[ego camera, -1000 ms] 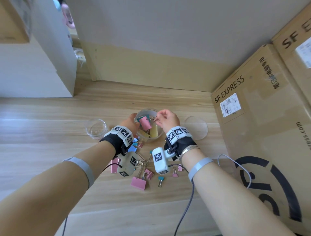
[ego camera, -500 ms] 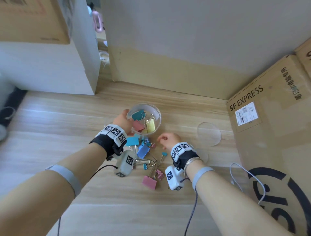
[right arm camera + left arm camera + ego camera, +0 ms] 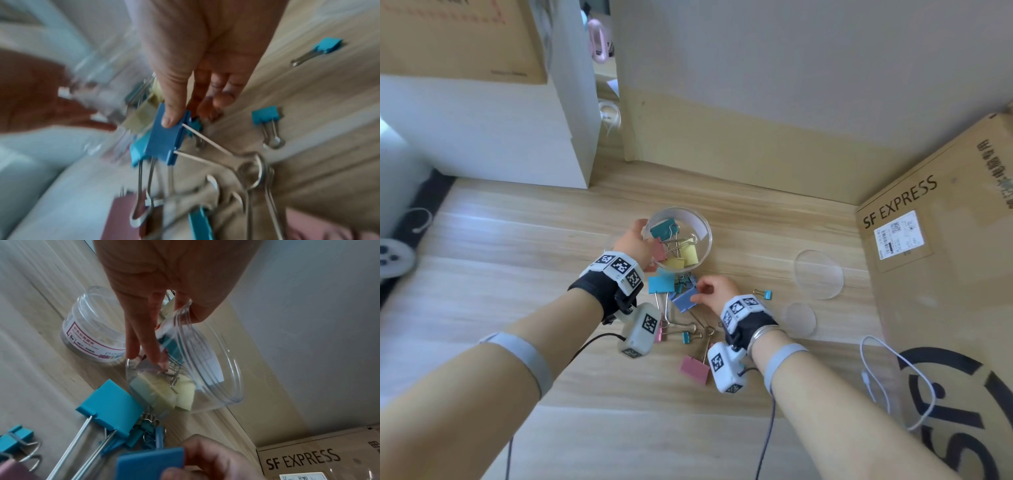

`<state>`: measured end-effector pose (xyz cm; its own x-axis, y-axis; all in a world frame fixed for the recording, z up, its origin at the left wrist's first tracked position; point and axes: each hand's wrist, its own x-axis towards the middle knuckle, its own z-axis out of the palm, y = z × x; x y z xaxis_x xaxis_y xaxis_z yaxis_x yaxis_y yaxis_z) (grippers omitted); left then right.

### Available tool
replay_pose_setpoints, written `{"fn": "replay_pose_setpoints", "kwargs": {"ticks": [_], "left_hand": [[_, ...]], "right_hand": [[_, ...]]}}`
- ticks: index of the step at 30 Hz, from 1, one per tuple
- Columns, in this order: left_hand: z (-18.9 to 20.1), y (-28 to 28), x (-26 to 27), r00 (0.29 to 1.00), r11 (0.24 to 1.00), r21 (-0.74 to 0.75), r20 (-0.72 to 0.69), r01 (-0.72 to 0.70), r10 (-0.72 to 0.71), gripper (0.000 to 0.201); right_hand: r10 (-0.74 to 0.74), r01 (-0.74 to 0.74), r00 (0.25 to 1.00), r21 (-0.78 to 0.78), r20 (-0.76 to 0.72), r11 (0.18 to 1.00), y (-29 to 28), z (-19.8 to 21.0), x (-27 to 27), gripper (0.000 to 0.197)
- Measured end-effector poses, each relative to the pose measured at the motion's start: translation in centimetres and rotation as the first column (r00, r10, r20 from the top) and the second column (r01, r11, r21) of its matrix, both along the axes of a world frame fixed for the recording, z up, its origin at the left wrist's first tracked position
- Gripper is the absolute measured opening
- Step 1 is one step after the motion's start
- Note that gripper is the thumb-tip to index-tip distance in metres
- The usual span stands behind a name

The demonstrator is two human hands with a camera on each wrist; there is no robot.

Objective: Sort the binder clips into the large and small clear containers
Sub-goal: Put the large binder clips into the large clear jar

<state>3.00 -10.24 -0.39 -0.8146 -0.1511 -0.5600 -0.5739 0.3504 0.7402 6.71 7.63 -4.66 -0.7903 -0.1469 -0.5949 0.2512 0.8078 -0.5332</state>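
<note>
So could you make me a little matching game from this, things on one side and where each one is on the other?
Things:
1. dark blue clip
2. yellow clips
3. pink clip
4. large jar

Places:
A. lying loose on the wooden surface
B. inside the large jar
C. pinched by the right hand
D. gripped at the rim by the left hand

Pairs: 1-C, 2-B, 3-A, 4-D

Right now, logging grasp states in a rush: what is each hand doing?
Left hand: grips the large jar at its rim.
Right hand: pinches the blue clip.
</note>
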Motion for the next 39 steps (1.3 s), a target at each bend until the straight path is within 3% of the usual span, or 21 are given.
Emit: {"fn": "replay_pose_setpoints", "kwargs": {"ticks": [3, 9, 12, 14, 16, 19, 24, 27, 29, 30, 33, 36, 39], "left_hand": [[0.5, 0.0, -0.2, 0.998, 0.998, -0.032, 0.044, 0.053, -0.051, 0.044], [0.8, 0.7, -0.6, 0.997, 0.995, -0.076, 0.049, 0.069, -0.066, 0.043], [0.6, 1.2, -0.8, 1.0, 1.0, -0.009, 0.013, 0.004, -0.004, 0.047], [0.8, 1.7, -0.9, 0.997, 0.998, -0.016, 0.047, 0.061, -0.06, 0.049], [1.0, 2.3, -0.8, 0.991, 0.994, 0.002, 0.074, 0.113, -0.113, 0.049], [1.3, 3.1, -0.3, 0.987, 0.991, 0.043, 0.093, 0.127, -0.131, 0.047], [0.8, 3.2, -0.4, 0.983, 0.987, 0.091, 0.119, 0.133, -0.143, 0.054], [0.8, 3.3, -0.4, 0.983, 0.985, 0.091, 0.101, 0.146, -0.155, 0.049], [1.0, 3.5, -0.5, 0.982, 0.984, 0.062, 0.083, 0.166, -0.171, 0.045], [1.1, 3.5, -0.6, 0.979, 0.982, 0.041, 0.075, 0.185, -0.188, 0.044], [1.3, 3.9, -0.8, 0.97, 0.97, 0.042, 0.046, 0.239, -0.241, 0.044], [0.9, 3.9, -0.5, 0.962, 0.962, 0.019, 0.011, 0.273, -0.273, 0.043], [-1.0, 3.1, -0.2, 0.938, 0.919, -0.191, 0.111, 0.345, -0.329, 0.044]], "right_hand": [[-0.106, 0.106, 0.994, -0.146, 0.006, 0.984, 1.9, 2.1, -0.9, 0.006], [-0.226, 0.189, 0.971, -0.339, -0.074, 0.922, 4.5, 6.7, -3.6, 0.017], [-0.344, 0.259, 0.929, -0.424, -0.136, 0.868, 4.2, 7.2, -4.7, 0.017], [-0.426, 0.304, 0.89, -0.485, -0.163, 0.82, 3.2, 7.3, -5.3, 0.019], [-0.412, 0.292, 0.885, -0.43, -0.218, 0.855, 2.0, 7.3, -5.5, 0.016], [-0.263, 0.207, 0.911, -0.198, -0.319, 0.958, 0.7, 6.9, -5.3, 0.006], [-0.162, 0.171, 0.882, -0.019, -0.443, 0.985, 1.2, 5.6, -5.1, 0.007], [-0.182, 0.212, 0.845, 0.004, -0.503, 0.977, 2.4, 5.7, -4.9, 0.017], [-0.231, 0.272, 0.882, 0.042, -0.41, 0.962, 3.1, 5.7, -4.8, 0.035], [-0.266, 0.292, 0.92, 0.05, -0.289, 0.955, 3.3, 5.7, -4.7, 0.043], [-0.356, 0.355, 0.934, 0.025, 0.041, 0.934, 3.4, 5.8, -4.5, 0.039], [-0.389, 0.386, 0.92, 0.062, 0.05, 0.921, 3.7, 5.3, -4.5, 0.032], [-0.444, 0.441, 0.894, 0.057, 0.063, 0.896, 4.3, 4.9, -4.3, 0.028]]}}
